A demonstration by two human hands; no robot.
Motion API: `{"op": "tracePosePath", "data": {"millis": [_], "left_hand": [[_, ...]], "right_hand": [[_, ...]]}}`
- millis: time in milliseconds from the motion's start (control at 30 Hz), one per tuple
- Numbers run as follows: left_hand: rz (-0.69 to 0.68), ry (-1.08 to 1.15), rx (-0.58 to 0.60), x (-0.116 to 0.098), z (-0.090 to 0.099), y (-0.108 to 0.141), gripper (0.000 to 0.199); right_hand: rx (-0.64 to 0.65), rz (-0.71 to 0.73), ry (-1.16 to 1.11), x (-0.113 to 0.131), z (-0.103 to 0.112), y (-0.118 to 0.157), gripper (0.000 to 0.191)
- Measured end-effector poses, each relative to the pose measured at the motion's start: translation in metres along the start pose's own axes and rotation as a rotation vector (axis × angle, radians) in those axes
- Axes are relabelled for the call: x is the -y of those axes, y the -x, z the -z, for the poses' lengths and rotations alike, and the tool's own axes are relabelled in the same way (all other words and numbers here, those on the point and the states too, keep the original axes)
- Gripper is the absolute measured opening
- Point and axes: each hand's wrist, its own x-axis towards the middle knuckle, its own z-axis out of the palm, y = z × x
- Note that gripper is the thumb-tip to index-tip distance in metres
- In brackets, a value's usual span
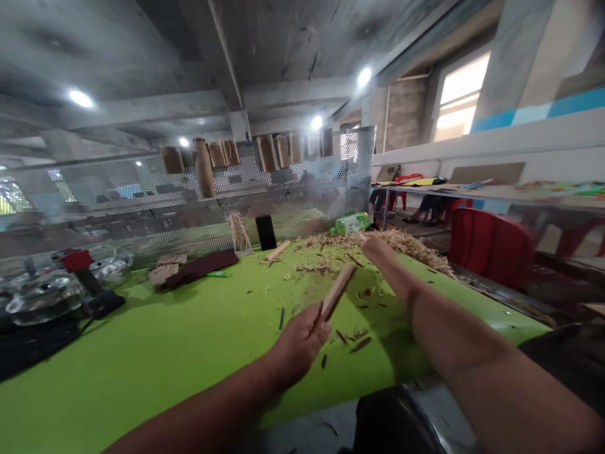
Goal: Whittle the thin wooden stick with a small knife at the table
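Observation:
My left hand (297, 345) is shut around the lower end of a flat, light wooden stick (337, 291) that points up and away over the green tabletop (142, 353). My right hand (380, 252) reaches farther out and rests at the edge of a heap of pale wood shavings (401, 244). Its fingers are mostly hidden, so I cannot tell whether it holds anything. Dark wood chips (360, 344) and thin splinters lie on the green surface between my hands.
A perforated metal screen (283, 189) with hanging paper bags stands behind the table. On the table are a black phone (266, 232), a green bottle (352, 223), a dark cloth (201, 267) and a red-topped machine (75, 261) among glass items. A red chair (491, 247) stands at right.

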Motion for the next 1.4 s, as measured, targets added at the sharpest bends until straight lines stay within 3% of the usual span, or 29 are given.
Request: {"op": "tracePosePath", "data": {"millis": [100, 200, 300, 367, 500, 700, 833, 933, 1000, 1067, 1133, 1200, 1400], "left_hand": [[0.121, 0.125, -0.026, 0.002, 0.004, -0.006, 0.038], [0.125, 0.233, -0.069, 0.009, 0.016, -0.016, 0.038], [0.077, 0.255, -0.095, 0.015, 0.023, -0.020, 0.031], [0.067, 0.240, -0.108, 0.017, 0.023, -0.021, 0.027], [0.097, 0.218, -0.078, 0.016, 0.022, -0.024, 0.028], [0.229, 0.225, 0.128, 0.015, 0.030, -0.027, 0.037], [0.160, 0.306, 0.061, 0.010, 0.034, -0.030, 0.027], [0.137, 0.309, -0.054, 0.008, 0.037, -0.032, 0.016], [0.145, 0.304, -0.103, 0.010, 0.039, -0.033, 0.014], [0.137, 0.302, -0.126, 0.012, 0.041, -0.035, 0.016], [0.119, 0.291, -0.141, 0.014, 0.042, -0.036, 0.018], [0.110, 0.265, -0.158, 0.015, 0.042, -0.036, 0.019], [0.117, 0.129, -0.194, 0.018, 0.036, -0.035, 0.021]], "right_hand": [[-0.037, -0.070, 0.007, -0.012, 0.002, -0.015, 0.038], [-0.088, 0.058, -0.059, 0.014, -0.020, -0.009, 0.033], [-0.062, 0.224, -0.310, 0.045, -0.042, 0.010, 0.027], [0.072, 0.285, -0.602, 0.056, -0.048, 0.025, 0.029], [0.477, 0.329, -1.050, 0.063, -0.048, 0.049, 0.041], [0.651, 0.336, -1.175, 0.072, -0.052, 0.065, 0.034], [0.656, 0.389, -1.138, 0.077, -0.053, 0.070, 0.042], [0.410, 0.362, -1.010, 0.076, -0.051, 0.068, 0.050], [0.197, 0.382, -0.719, 0.074, -0.049, 0.066, 0.042], [0.070, 0.462, -0.332, 0.073, -0.048, 0.068, 0.029], [0.051, 0.552, -0.028, 0.074, -0.047, 0.074, 0.024], [0.075, 0.591, 0.128, 0.078, -0.047, 0.082, 0.028], [0.093, 0.612, 0.238, 0.087, -0.044, 0.091, 0.034]]}}
